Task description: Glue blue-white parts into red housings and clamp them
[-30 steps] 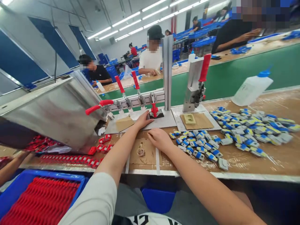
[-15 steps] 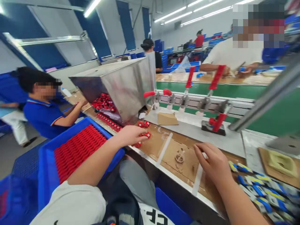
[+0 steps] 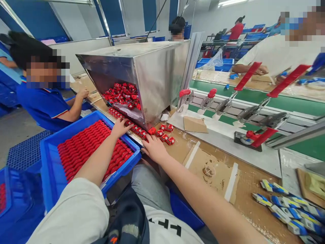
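Note:
A row of small red plastic parts runs along the bench's front edge, below the open mouth of a metal bin. My left hand reaches across the blue tray, fingers bent on the row. Farther right, my right hand has its fingers and thumb at the row's right end. Both hands seem to grip the row between them; the fingertips are partly hidden. Several loose red parts lie just beyond my right hand. More red parts are heaped inside the bin.
Left of my lap, a blue tray holds packed rows of red pieces. Red-handled toggle clamps stand behind the bench. Blue, yellow and white items lie at right. A co-worker in a blue shirt sits at left.
My right hand has moved left from the cardboard mat to the red row. My left hand has shifted left along the row, off the loose red parts. The view has turned slightly.

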`<state>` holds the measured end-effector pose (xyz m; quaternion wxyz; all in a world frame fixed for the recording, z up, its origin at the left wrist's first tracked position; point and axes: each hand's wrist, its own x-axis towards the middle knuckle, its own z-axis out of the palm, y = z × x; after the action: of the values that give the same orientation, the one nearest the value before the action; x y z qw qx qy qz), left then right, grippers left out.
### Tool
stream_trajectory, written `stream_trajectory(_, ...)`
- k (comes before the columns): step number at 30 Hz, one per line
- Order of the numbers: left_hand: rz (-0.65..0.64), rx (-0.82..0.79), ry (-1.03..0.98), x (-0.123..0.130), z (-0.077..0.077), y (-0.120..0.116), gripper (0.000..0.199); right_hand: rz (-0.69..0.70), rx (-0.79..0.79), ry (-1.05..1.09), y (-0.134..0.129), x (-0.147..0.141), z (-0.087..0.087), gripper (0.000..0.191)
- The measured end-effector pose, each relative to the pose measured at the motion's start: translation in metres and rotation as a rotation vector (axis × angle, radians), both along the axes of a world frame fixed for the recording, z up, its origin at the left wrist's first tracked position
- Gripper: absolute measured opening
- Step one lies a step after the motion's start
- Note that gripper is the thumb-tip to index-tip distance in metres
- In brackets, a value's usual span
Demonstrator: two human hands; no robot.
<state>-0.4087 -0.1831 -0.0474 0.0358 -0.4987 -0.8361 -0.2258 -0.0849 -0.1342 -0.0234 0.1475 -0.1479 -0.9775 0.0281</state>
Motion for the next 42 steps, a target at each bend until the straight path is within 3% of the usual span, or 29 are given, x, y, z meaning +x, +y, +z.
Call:
stream_trajectory(2,0.012,0.050,0.028,0.004,-0.008,0.002,0.069,0.017,0.048,-0.060,0.008,-0.002,-0.008,0.027)
stream_trajectory(5,-0.009,0.102,0.048,0.013,-0.014,0.000,0.066,-0.006,0.116,-0.075,0.023,0.019,-0.017,0.028)
stream_trajectory(12,-0.042,0.105,-0.001,0.066,-0.011,-0.010,0.056,-0.146,0.142,-0.010,0.053,0.055,-0.020,0.030)
stream_trajectory(17,0.036,0.169,0.095,0.074,0.001,-0.008,0.058,-0.147,0.050,0.139,0.040,0.036,-0.020,0.029)
stream_trajectory(21,-0.059,0.084,0.044,0.065,0.005,0.000,0.050,0.071,0.039,0.132,0.023,0.008,-0.019,0.039)
stream_trajectory(25,-0.126,0.023,0.072,0.072,0.002,-0.006,0.045,0.081,0.053,0.080,0.018,0.000,-0.017,0.031)
stream_trajectory(30,-0.235,0.023,0.136,0.110,0.000,-0.014,0.039,-0.015,0.047,0.091,0.018,0.017,-0.019,0.025)
stream_trajectory(36,-0.192,0.009,0.156,0.164,0.001,-0.003,0.032,-0.157,0.041,0.105,0.019,0.033,-0.023,0.025)
stream_trajectory(42,-0.059,0.076,0.138,0.210,-0.007,0.003,0.033,-0.269,-0.013,0.131,0.022,0.049,-0.029,0.031)
